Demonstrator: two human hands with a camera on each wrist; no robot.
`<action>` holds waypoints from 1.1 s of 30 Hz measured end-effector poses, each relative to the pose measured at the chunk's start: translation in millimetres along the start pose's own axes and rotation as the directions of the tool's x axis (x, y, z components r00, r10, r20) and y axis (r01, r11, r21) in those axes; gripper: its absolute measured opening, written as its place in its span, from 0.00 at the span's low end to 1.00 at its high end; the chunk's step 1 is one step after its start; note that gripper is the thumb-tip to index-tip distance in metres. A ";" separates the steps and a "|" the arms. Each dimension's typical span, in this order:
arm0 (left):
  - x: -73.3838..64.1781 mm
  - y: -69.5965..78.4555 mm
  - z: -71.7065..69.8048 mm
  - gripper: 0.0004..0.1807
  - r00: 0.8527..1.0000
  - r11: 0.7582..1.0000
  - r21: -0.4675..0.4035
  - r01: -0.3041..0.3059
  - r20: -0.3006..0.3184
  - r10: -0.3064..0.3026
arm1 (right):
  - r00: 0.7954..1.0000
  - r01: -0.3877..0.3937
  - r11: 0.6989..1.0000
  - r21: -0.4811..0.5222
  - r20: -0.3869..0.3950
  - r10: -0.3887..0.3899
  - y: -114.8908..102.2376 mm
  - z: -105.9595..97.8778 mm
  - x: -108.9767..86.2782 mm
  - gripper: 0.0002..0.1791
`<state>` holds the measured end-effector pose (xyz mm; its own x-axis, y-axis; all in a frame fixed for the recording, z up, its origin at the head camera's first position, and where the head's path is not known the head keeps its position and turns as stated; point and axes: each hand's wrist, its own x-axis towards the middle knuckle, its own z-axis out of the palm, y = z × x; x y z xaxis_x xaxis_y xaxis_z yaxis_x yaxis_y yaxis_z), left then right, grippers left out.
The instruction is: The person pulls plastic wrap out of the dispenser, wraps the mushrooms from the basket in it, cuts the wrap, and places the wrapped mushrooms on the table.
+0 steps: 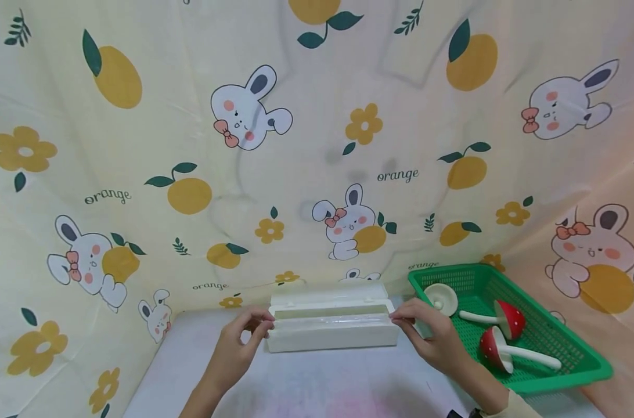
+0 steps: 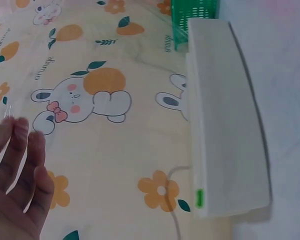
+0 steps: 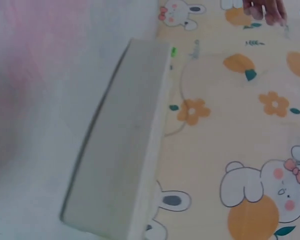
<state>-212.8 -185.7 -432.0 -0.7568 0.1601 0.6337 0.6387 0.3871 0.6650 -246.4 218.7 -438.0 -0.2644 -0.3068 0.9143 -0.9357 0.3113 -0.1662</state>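
Note:
A long white dispenser box (image 1: 332, 338) stands on the table with its hinged lid (image 1: 327, 294) raised behind. Clear film, apparently cling film (image 1: 338, 319), stretches across its front edge. My left hand (image 1: 238, 342) pinches the film's left end between thumb and forefinger. At the opposite end, my right hand (image 1: 434, 337) pinches it the same way. In the left wrist view, my left hand (image 2: 20, 175) is raised beside the box (image 2: 230, 120), a glint of film at its fingertips. My right hand is outside the right wrist view, where the box (image 3: 120, 135) shows.
A green plastic basket (image 1: 552, 383) sits at the right, close to my right forearm. Inside lie red-capped toy mushrooms (image 1: 510, 319) and a pale round one (image 1: 441, 299). A printed cloth (image 1: 296, 244) hangs behind the white table (image 1: 317, 383).

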 end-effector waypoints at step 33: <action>-74.9 -54.8 10.3 0.08 0.786 0.983 -0.087 0.161 0.613 -0.075 | 0.695 -0.536 0.828 0.167 0.645 0.320 -26.6 -9.0 -100.5 0.09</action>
<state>-192.5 -209.5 -520.0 -0.7281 0.6537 0.2063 0.5180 0.3276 0.7902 -192.9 249.3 -522.1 -0.6333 -0.6933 0.3439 -0.6717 0.2717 -0.6892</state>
